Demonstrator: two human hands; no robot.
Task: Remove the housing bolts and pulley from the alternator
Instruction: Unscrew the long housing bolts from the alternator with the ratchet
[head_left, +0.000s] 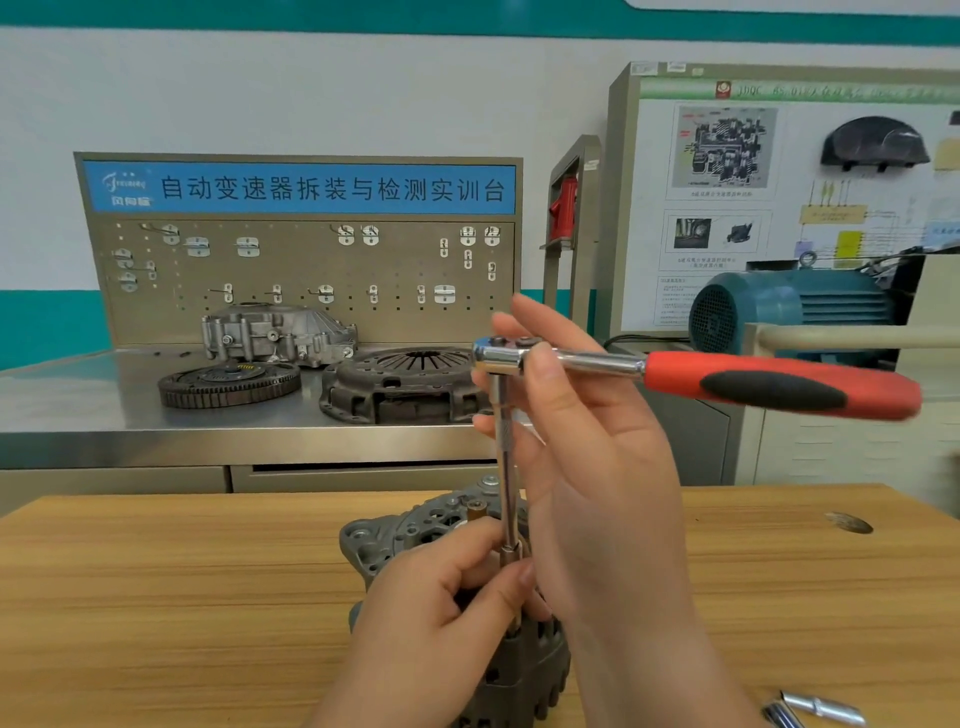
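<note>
Left hand nearest, at 6 o'clock, low on the wooden worktop. Its grip is clamped: thumb and forefinger pinch the foot of a slim extension bar. The bar's tip is hidden between the fingers.

Alternator stands on the worktop right under that hand, grey cast body, finned lower part running out of view at 6 o'clock. The bar stands close to upright on its top face. I cannot tell which bolt it meets.

Right hand just right of centre, rising from 5 o'clock. Its grip is clamped on the head of the ratchet: thumb across the front of the chrome head, fingers straight behind it. The red-and-black handle points to 3 o'clock, free of the hand.

Shiny metal pieces lie on the worktop at 5 o'clock, well apart from the alternator. Too blurred to name.

Behind, a steel worktop at 9 to 12 o'clock carries:
- a toothed ring, lying flat
- a clutch cover beside it
- a cast housing further back

Pegboard with hooks stands at the rear under a blue sign. Blue-green motor at 2 o'clock, before a display board.
</note>
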